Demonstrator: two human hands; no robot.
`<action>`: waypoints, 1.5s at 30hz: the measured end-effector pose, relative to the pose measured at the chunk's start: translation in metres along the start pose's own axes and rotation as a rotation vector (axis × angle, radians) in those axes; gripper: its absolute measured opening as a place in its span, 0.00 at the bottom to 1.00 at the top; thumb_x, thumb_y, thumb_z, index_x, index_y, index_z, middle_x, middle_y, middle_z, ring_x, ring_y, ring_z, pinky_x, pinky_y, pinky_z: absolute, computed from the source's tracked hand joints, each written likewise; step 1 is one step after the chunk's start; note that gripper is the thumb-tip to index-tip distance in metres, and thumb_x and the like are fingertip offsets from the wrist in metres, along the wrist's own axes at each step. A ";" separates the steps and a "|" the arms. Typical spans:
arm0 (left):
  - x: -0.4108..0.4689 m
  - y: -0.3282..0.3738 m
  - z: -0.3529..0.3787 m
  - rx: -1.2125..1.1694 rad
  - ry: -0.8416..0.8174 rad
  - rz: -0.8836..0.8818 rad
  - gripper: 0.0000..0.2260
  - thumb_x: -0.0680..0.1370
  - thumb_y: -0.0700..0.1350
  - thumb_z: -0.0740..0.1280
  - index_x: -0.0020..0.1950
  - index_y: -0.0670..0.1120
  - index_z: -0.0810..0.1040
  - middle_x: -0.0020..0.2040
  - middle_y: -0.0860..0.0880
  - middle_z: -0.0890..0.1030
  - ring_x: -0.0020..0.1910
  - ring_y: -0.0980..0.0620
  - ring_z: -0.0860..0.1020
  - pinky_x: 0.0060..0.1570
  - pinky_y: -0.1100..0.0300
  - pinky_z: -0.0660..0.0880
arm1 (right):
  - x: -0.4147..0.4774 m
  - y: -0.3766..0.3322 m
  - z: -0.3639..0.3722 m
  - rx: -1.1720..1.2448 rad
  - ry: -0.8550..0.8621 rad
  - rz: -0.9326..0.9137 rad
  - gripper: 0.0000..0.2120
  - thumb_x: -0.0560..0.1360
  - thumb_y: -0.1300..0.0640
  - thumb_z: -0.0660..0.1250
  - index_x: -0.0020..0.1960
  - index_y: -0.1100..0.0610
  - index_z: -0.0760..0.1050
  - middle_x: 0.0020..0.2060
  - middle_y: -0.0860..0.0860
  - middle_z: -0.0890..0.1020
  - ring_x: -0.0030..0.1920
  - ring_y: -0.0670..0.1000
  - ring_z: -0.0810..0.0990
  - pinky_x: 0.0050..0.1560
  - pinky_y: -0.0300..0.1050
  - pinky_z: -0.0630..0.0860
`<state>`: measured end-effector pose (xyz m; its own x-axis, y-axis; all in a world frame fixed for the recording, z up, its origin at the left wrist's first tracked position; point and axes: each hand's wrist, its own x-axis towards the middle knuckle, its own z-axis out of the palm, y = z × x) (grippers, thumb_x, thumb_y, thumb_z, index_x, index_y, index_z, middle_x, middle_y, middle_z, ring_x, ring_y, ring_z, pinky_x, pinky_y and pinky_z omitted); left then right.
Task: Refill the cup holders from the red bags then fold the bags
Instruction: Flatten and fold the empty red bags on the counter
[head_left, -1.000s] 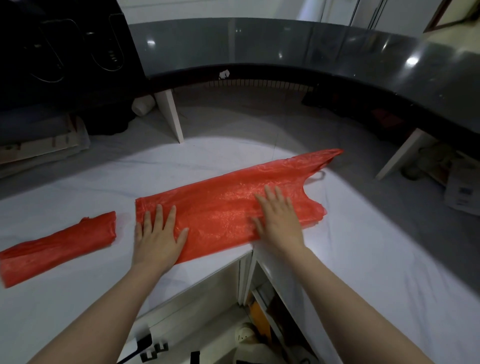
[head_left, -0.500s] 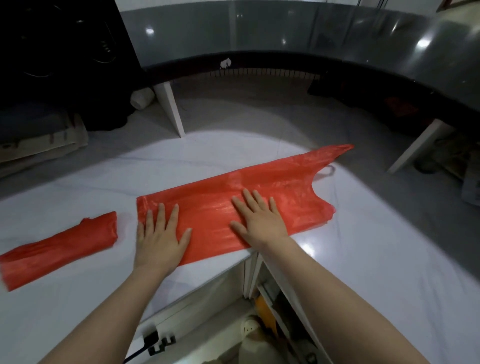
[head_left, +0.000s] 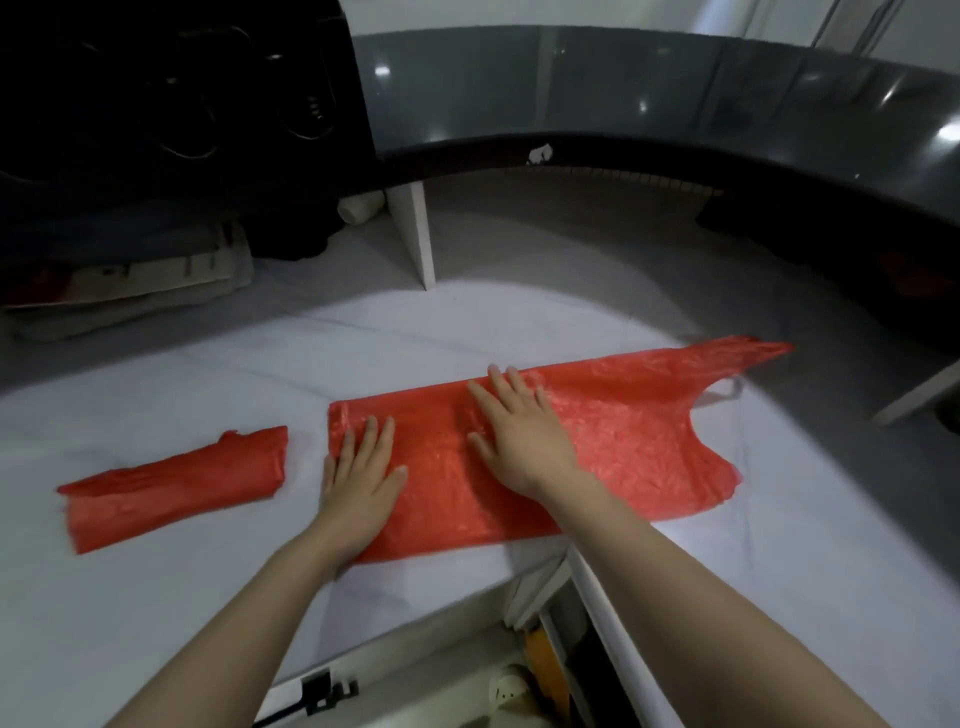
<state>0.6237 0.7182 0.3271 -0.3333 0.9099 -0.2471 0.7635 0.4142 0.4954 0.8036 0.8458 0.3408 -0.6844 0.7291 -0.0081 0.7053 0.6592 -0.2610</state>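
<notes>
Folding step: your left hand (head_left: 358, 483) and right hand (head_left: 519, 439) press flat on the thin red plastic bag (head_left: 634, 436); next, probably fold it lengthwise.

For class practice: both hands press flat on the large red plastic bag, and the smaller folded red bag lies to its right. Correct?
No. The head view shows the smaller folded red plastic bag left of the large red plastic bag; the left hand and right hand press flat.

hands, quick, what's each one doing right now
Left hand: open, fingers flat, pressing the near left end of the spread red bag.
Right hand: open, fingers flat, pressing the middle of the same bag.
</notes>
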 end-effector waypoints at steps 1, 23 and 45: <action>-0.002 0.000 0.000 0.017 -0.003 0.006 0.28 0.83 0.52 0.52 0.77 0.53 0.38 0.78 0.52 0.38 0.75 0.54 0.34 0.72 0.52 0.34 | 0.012 -0.008 0.003 -0.011 -0.042 -0.033 0.30 0.79 0.44 0.55 0.78 0.49 0.50 0.78 0.52 0.47 0.77 0.54 0.43 0.74 0.56 0.42; 0.050 0.007 0.017 0.375 0.195 -0.046 0.29 0.78 0.60 0.48 0.78 0.55 0.43 0.79 0.51 0.43 0.77 0.47 0.41 0.74 0.48 0.40 | 0.033 0.048 0.018 0.027 -0.102 -0.012 0.30 0.78 0.34 0.45 0.77 0.41 0.47 0.78 0.48 0.44 0.77 0.48 0.40 0.72 0.48 0.34; 0.058 0.106 0.031 0.504 0.131 0.239 0.32 0.79 0.58 0.53 0.78 0.52 0.43 0.79 0.51 0.44 0.77 0.48 0.43 0.73 0.46 0.41 | 0.000 0.142 -0.007 -0.023 -0.063 0.319 0.34 0.75 0.30 0.42 0.77 0.42 0.42 0.78 0.51 0.42 0.77 0.53 0.38 0.73 0.59 0.35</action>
<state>0.7024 0.8147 0.3395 -0.1603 0.9855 -0.0558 0.9848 0.1635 0.0584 0.9048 0.9407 0.3106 -0.4375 0.8873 -0.1461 0.8896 0.4034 -0.2142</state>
